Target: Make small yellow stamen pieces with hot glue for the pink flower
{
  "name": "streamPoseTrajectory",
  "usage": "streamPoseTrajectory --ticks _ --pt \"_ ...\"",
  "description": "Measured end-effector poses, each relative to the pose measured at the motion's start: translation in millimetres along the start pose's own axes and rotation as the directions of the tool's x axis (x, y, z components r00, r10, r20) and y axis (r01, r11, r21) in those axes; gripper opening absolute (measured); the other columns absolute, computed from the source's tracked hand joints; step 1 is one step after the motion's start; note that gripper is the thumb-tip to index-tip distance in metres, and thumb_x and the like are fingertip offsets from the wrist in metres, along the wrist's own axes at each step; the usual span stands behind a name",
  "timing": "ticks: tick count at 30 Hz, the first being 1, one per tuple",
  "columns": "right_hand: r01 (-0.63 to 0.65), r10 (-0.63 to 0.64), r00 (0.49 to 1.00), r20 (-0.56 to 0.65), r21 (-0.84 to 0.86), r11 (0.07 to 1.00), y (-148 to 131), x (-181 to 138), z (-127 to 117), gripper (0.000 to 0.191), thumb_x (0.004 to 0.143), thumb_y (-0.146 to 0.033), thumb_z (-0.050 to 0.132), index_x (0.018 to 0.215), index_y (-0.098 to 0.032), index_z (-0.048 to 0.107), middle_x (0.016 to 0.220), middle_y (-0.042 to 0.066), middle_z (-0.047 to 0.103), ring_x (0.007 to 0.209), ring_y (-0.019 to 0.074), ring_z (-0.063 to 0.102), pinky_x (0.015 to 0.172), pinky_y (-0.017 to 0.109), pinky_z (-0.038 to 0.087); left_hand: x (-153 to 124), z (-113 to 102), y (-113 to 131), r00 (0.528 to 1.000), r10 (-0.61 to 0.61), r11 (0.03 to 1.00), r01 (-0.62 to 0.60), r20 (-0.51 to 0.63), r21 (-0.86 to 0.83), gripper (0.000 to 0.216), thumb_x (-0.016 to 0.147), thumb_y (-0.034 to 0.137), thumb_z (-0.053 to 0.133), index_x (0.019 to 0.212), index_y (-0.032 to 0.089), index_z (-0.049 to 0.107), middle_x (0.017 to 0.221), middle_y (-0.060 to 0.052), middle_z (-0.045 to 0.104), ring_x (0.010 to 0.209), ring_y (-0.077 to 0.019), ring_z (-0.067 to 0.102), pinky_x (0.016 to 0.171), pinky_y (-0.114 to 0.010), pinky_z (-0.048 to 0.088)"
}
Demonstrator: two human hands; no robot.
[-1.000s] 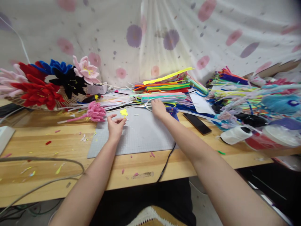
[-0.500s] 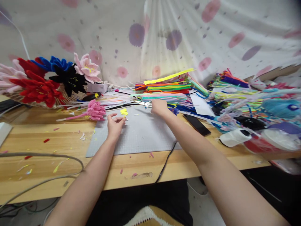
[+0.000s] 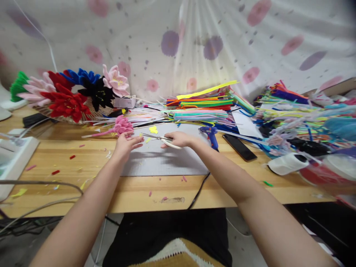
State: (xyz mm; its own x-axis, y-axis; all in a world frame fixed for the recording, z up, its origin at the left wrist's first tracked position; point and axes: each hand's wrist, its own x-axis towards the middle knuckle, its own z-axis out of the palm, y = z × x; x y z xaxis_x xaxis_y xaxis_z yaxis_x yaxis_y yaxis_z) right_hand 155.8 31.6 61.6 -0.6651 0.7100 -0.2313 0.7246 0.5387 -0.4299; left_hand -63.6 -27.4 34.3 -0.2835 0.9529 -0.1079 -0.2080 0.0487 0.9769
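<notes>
Scissors (image 3: 161, 138) moved nr L hand (image 3: 124, 146), crosswise, ptg L.

Dark phone (image 3: 239, 147) left of white spool (image 3: 286, 164).

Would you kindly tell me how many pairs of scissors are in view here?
1: the pair of scissors is in the right hand, above the grey mat, its blades pointing toward the left hand. Others may be hidden among the piled pipe cleaners.

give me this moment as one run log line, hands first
left hand: near pink flower, grip unclear | right hand: holding scissors over gray mat | blue glue gun: right of right hand
</notes>
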Motion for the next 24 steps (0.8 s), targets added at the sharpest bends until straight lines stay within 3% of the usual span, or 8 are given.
streamPoseTrajectory --ticks 6,12,18,24 --pt "0.064 -0.075 0.992 0.105 0.097 0.993 -13.9 19.3 5.3 0.060 0.063 -0.072 0.053 0.085 -0.017 0.061 0.077 0.000 0.056 0.069 0.0117 0.046 0.059 0.022 0.028 1.0 -17.7 -1.8 1.000 0.012 1.000 -0.012 0.000 0.021 0.048 0.053 0.012 0.072 0.089 0.016 0.042 0.067 -0.003 0.065 0.065 -0.0176 0.067 0.063 -0.033 0.054" --pt "0.082 -0.125 0.975 0.185 0.225 0.971 -19.2 30.3 11.6 0.057 0.063 -0.073 0.051 0.067 -0.016 0.051 0.056 -0.005 0.041 0.054 0.0072 0.037 0.054 0.022 0.026 -3.7 -28.7 8.3 1.000 -0.008 0.994 0.010 -0.019 0.106 0.050 0.051 0.011 0.073 0.090 0.016 0.041 0.066 -0.004 0.066 0.062 -0.0174 0.066 0.057 -0.030 0.054" --pt "0.087 -0.141 0.969 0.205 0.250 0.964 -26.0 35.9 13.9 0.055 0.063 -0.071 0.053 0.064 -0.017 0.047 0.054 -0.005 0.043 0.051 0.0064 0.038 0.053 0.022 0.027 -5.5 -37.5 16.9 0.999 0.018 0.974 -0.009 -0.038 0.225 0.061 0.050 0.008 0.076 0.100 0.015 0.042 0.065 -0.003 0.066 0.060 -0.0181 0.065 0.052 -0.028 0.053" --pt "0.093 -0.155 0.965 0.210 0.280 0.955 -25.9 40.5 16.9 0.052 0.061 -0.068 0.057 0.064 -0.017 0.048 0.054 -0.005 0.044 0.051 0.0067 0.040 0.053 0.022 0.028 -3.6 -42.8 19.9 1.000 0.012 0.970 -0.010 -0.004 0.241 0.075 0.047 0.007 0.078 0.113 0.015 0.043 0.063 -0.002 0.066 0.059 -0.0186 0.065 0.052 -0.028 0.053"
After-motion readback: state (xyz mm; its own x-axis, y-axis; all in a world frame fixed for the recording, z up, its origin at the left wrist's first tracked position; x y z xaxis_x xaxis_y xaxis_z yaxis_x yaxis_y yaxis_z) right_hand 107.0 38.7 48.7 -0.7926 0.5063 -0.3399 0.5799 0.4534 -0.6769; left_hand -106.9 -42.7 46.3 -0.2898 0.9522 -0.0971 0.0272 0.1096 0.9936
